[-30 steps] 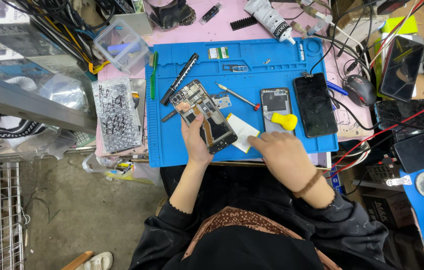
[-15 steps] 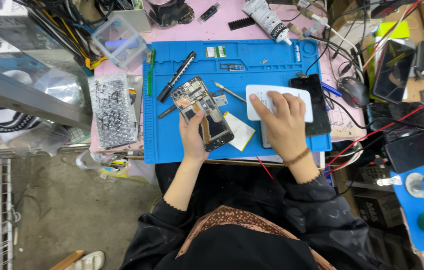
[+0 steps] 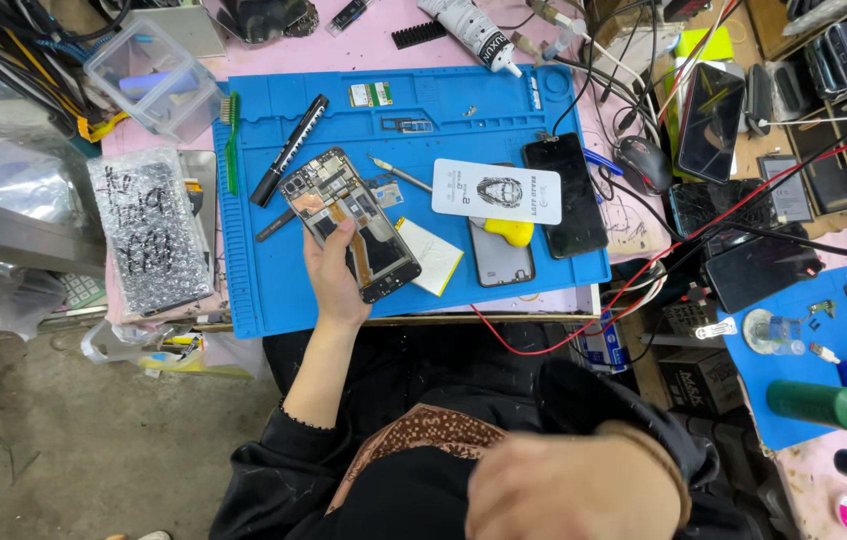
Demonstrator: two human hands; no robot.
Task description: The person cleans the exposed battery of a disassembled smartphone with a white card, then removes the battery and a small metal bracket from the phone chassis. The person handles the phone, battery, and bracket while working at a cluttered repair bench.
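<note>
Our left hand (image 3: pixel 336 285) grips an opened smartphone (image 3: pixel 349 222), back cover off, circuit board and frame exposed. The fingers wrap its lower half from below and the thumb lies across the face. The phone sits low over the blue silicone repair mat (image 3: pixel 274 290), whether resting on it or just lifted we cannot tell.

Long axis of the phone runs diagonally: the camera end points up and to the left, away from our wrist; the bottom end points down and right, just past the thumb.

Our right hand (image 3: pixel 574 485) is pulled back close to our body, blurred and large in the head view, well apart from the phone and off the mat. We cannot tell whether it is open or closed; nothing shows in it. The left hand is by far the nearer to the phone.

Around the grip:
- Just right of the phone's lower end, touching or nearly so: a yellow-edged white pad (image 3: pixel 431 257).
- Further right: a grey phone back cover (image 3: pixel 500 265) with a yellow pick (image 3: pixel 510 230) on it, and a white card (image 3: pixel 497 191) overlapping their upper edge.
- Beyond that, a black phone (image 3: pixel 568 195) lying face up.
- Up-left of the camera end: a black pen-like tool (image 3: pixel 290 150); further left, a green brush (image 3: pixel 233 140) at the mat's edge.
- Just above-right of the phone: metal tweezers (image 3: pixel 399 174).

Between the withdrawn right hand and the phone lies only bare mat and the table edge; the card and cover sit off to the right of that line.
</note>
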